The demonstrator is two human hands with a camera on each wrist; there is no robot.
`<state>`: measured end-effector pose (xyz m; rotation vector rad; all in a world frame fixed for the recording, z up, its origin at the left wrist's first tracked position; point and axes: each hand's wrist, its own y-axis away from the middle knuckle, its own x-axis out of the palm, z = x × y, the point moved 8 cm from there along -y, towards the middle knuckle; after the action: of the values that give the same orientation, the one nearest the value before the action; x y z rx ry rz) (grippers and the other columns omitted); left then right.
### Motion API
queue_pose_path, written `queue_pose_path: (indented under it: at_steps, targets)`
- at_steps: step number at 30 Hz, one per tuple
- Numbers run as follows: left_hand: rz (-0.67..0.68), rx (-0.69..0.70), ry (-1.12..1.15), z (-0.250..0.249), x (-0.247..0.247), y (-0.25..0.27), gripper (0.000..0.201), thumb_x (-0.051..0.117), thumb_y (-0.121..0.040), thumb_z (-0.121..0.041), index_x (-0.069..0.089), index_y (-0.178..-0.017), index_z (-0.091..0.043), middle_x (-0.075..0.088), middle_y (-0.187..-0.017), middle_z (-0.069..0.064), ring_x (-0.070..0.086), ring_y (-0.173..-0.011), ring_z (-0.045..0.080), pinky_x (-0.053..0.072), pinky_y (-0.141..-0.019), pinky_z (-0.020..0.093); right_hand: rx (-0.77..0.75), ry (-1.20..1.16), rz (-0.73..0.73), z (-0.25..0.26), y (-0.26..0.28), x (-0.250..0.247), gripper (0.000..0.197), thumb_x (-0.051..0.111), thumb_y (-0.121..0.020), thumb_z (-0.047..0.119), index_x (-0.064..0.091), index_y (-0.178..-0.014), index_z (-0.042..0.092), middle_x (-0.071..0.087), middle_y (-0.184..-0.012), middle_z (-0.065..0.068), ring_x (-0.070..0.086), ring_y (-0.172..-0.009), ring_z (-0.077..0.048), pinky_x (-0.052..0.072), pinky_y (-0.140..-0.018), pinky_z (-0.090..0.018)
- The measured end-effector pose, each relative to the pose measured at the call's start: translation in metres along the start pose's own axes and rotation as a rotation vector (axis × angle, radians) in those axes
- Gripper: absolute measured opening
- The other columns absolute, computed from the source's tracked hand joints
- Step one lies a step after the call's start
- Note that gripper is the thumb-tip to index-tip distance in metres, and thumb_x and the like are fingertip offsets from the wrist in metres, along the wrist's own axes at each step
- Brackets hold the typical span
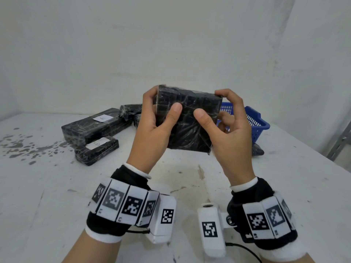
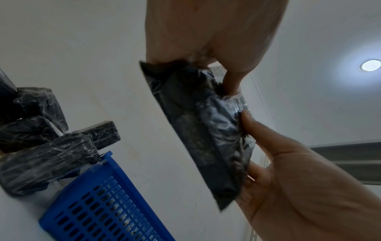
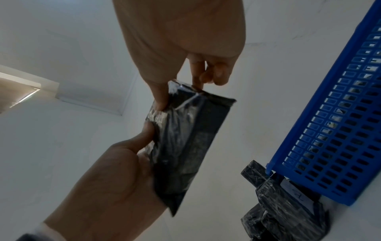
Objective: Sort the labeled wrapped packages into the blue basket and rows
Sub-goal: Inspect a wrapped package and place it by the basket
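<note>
Bench [image 1: 247, 186], white and spattered with dark flecks at my left, carries everything. Farther back on my right stands the blue basket [image 1: 256, 122], partly hidden behind what I hold. At my left lies a long black wrapped package [image 1: 89, 128] with a white label marked A, a shorter labeled package [image 1: 96, 150] just in front of it, touching or nearly so, and more wrapped packages [image 1: 131, 111] behind. Between my hands, lifted clear of the bench, is a black package in clear film [image 1: 188, 118], its broad face toward me; I cannot see a label on it. My left hand [image 1: 153, 128] grips its left end, thumb on the front, fingers curled around the far edge. My right hand [image 1: 229, 128] pinches the right end, thumb in front, fingers behind.
</note>
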<state>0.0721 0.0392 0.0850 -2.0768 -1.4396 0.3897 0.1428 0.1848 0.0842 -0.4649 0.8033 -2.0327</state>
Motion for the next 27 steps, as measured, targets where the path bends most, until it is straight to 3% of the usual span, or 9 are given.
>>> queue_pose_path:
  at_steps: [3,6,8,11,14,17,20,23,27]
  targets:
    - [-0.009,0.072,-0.087,-0.005,-0.003,-0.002,0.049,0.057,-0.095,-0.029,0.038,-0.14,-0.03,0.055,-0.136,0.0,0.053,-0.126,0.014,0.047,-0.104,0.042,0.004,-0.049,0.009,0.002,0.0,0.002,0.037,0.074,-0.088,0.025,0.053,-0.117,0.035,0.073,-0.095,0.0,0.066,-0.076,-0.035,0.058,-0.065,-0.042]
    - [0.0,0.078,-0.084,-0.004,-0.003,-0.002,0.05,0.056,-0.096,-0.028,0.036,-0.141,-0.029,0.053,-0.137,-0.003,0.051,-0.128,0.009,0.044,-0.107,0.039,0.012,-0.042,0.013,0.004,0.001,0.004,0.032,0.073,-0.088,0.029,0.053,-0.111,0.039,0.073,-0.098,-0.002,0.045,-0.054,-0.044,0.044,-0.047,-0.045]
    - [-0.004,0.068,-0.066,-0.002,-0.003,-0.002,0.052,0.06,-0.092,-0.033,0.037,-0.139,-0.026,0.056,-0.133,-0.001,0.053,-0.125,0.011,0.044,-0.106,0.041,0.007,-0.04,0.009,0.004,0.002,0.003,0.03,0.071,-0.088,0.031,0.052,-0.11,0.037,0.072,-0.096,-0.002,0.041,-0.049,-0.044,0.041,-0.044,-0.046]
    - [-0.013,0.084,-0.077,-0.002,-0.003,-0.002,0.051,0.061,-0.089,-0.039,0.039,-0.133,-0.027,0.057,-0.13,0.003,0.055,-0.123,0.015,0.044,-0.106,0.044,-0.009,-0.016,0.003,0.005,0.002,0.003,0.035,0.071,-0.088,0.034,0.051,-0.116,0.036,0.07,-0.096,0.002,0.041,-0.05,-0.044,0.043,-0.046,-0.05]
    - [-0.002,0.099,-0.074,-0.004,-0.001,-0.002,0.049,0.06,-0.092,-0.03,0.037,-0.134,-0.021,0.058,-0.126,0.004,0.058,-0.118,0.013,0.047,-0.101,0.035,0.012,-0.008,-0.006,0.003,0.001,0.002,0.047,0.072,-0.087,0.038,0.05,-0.129,0.035,0.07,-0.105,0.005,0.044,-0.056,-0.047,0.046,-0.049,-0.051]
    - [0.017,0.075,-0.029,-0.005,0.001,-0.001,0.045,0.056,-0.093,-0.039,0.04,-0.131,-0.022,0.061,-0.121,0.006,0.061,-0.112,0.015,0.05,-0.096,0.033,0.03,-0.029,-0.003,0.002,0.0,0.001,0.038,0.071,-0.089,0.046,0.059,-0.122,0.032,0.068,-0.097,0.016,0.044,-0.057,-0.047,0.046,-0.048,-0.05]
    - [0.01,0.056,-0.024,-0.005,0.0,-0.001,0.033,0.047,-0.098,-0.04,0.046,-0.126,-0.022,0.062,-0.111,0.001,0.062,-0.104,0.012,0.05,-0.091,0.029,0.029,-0.031,0.011,-0.001,-0.001,0.002,0.022,0.066,-0.09,0.042,0.064,-0.11,0.033,0.068,-0.102,0.012,0.052,-0.061,-0.048,0.051,-0.046,-0.042]
    - [0.001,0.021,0.004,-0.003,-0.002,-0.002,0.027,0.039,-0.103,-0.032,0.05,-0.124,-0.02,0.057,-0.093,-0.011,0.058,-0.084,-0.003,0.045,-0.078,0.013,0.056,-0.077,0.05,-0.007,-0.003,0.003,0.023,0.063,-0.09,0.042,0.066,-0.11,0.033,0.07,-0.108,0.002,0.064,-0.062,-0.024,0.054,-0.054,-0.028]
    - [-0.015,0.011,-0.014,-0.004,-0.004,-0.001,0.024,0.035,-0.105,-0.03,0.054,-0.117,-0.024,0.059,-0.097,-0.007,0.057,-0.085,0.001,0.046,-0.084,0.02,0.06,-0.118,0.062,-0.011,-0.006,0.0,0.018,0.06,-0.091,0.04,0.067,-0.106,0.031,0.07,-0.097,0.009,0.064,-0.065,-0.015,0.055,-0.06,-0.029]
